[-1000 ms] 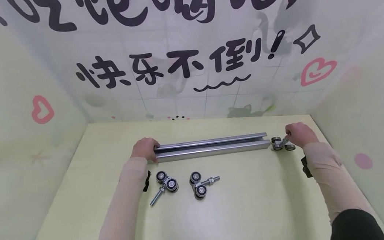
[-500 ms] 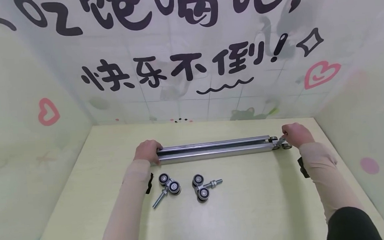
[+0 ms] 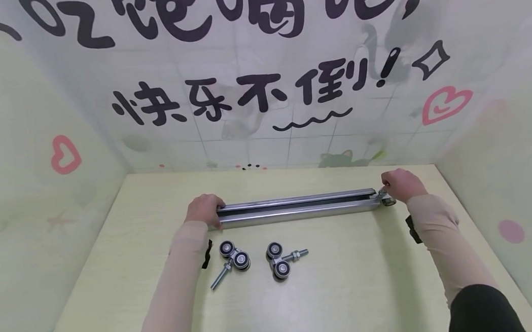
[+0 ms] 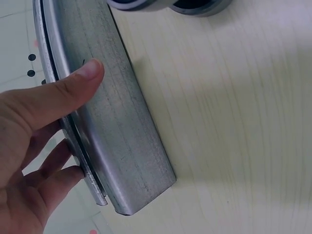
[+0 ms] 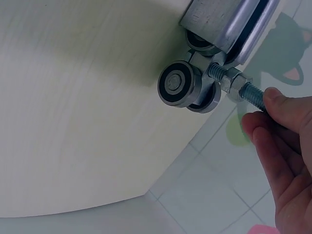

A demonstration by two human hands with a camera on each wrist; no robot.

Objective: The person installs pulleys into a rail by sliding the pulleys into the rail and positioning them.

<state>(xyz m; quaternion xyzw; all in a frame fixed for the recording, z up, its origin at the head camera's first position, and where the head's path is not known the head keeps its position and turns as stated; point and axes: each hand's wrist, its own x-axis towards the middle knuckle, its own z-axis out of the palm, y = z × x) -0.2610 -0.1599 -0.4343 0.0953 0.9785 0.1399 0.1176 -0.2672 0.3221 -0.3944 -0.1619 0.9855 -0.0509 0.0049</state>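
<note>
A slotted metal rail (image 3: 296,212) lies across the table, its slot facing up. The left hand (image 3: 203,210) grips its left end; in the left wrist view the thumb lies on the rail's side (image 4: 122,126) and the fingers are on the opposite side. At the other end, the right hand (image 3: 403,184) pinches the threaded bolt (image 5: 253,94) of a roller trolley (image 3: 388,199). One pair of its wheels is partly inside the rail end, while the other wheels (image 5: 178,84) are outside, as the right wrist view shows.
Two more roller trolleys with bolts lie on the table (image 3: 346,283) in front of the rail, one at left (image 3: 234,255) and one near the middle (image 3: 278,260). Printed walls stand behind and at both sides.
The right hand has moved left with its trolley, from beside the rail to its end, and the leading wheels have entered. The left hand keeps its grip on the rail.
</note>
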